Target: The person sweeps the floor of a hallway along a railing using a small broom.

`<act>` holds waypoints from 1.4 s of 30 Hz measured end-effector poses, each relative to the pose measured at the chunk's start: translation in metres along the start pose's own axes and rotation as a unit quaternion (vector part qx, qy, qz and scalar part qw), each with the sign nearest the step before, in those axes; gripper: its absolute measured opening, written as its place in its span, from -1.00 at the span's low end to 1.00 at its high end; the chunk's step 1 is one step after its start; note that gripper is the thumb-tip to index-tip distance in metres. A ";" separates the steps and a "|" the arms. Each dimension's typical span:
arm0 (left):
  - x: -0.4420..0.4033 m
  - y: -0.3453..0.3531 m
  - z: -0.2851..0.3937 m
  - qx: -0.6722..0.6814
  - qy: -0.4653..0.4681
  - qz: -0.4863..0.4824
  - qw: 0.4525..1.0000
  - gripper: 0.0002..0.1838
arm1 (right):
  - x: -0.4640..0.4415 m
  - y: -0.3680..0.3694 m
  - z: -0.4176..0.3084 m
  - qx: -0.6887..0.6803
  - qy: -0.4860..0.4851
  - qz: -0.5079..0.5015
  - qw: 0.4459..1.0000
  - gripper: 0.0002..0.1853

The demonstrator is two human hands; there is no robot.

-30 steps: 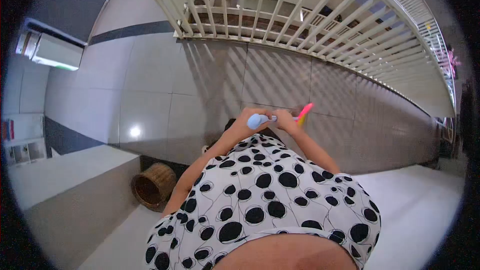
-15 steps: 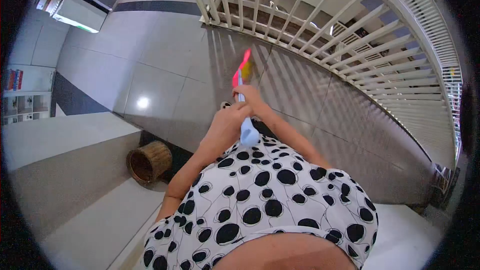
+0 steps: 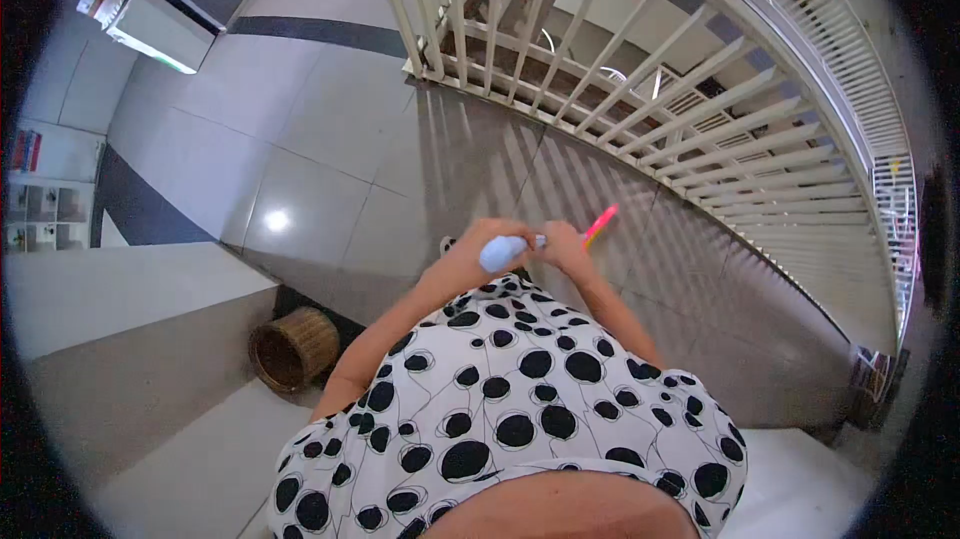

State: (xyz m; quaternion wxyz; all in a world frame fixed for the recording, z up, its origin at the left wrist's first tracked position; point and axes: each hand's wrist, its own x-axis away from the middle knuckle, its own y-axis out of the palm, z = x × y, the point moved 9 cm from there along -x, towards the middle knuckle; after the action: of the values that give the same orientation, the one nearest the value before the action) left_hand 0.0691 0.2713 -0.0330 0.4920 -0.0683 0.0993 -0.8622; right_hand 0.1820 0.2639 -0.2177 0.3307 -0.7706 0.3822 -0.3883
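Observation:
A broom (image 3: 498,254) is held in front of my body, its light-blue handle end close to the camera. My left hand (image 3: 470,257) is closed around the handle just below that end. My right hand (image 3: 563,247) grips the shaft a little further down and to the right. Past my right hand the broom's pink head (image 3: 603,222) shows near the floor, with a bit of yellow along its lower edge. My hands cover much of the shaft between.
A white barred railing (image 3: 640,99) curves from the top to the right over grey floor tiles (image 3: 330,199). A brown woven basket (image 3: 293,349) stands at the lower left beside a pale low wall (image 3: 130,289). White shelves (image 3: 50,199) are at the far left.
The broom head has swung to the right and nearer to me. Both hands have turned with the shaft, which now slants to the right instead of pointing straight ahead.

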 end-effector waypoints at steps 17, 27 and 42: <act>0.027 -0.060 0.075 -0.214 0.030 0.060 0.974 -0.79 | -0.055 -0.089 -0.133 -0.137 -0.217 0.098 0.962 -0.74; 0.048 -0.056 0.015 -0.002 -0.050 0.108 0.993 -0.86 | -0.018 -0.031 -0.063 0.100 -0.095 -0.024 0.990 -0.72; 0.104 -0.078 -0.015 -0.360 -0.040 0.283 0.888 -0.81 | -0.109 0.034 -0.210 -0.271 -0.371 0.032 0.887 -0.81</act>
State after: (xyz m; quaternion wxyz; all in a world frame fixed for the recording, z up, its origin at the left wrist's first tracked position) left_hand -0.0518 0.2222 -0.0272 0.6600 -0.2440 0.3987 -0.5881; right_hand -0.0521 0.2949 -0.1817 0.2389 -0.9054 0.3463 0.0559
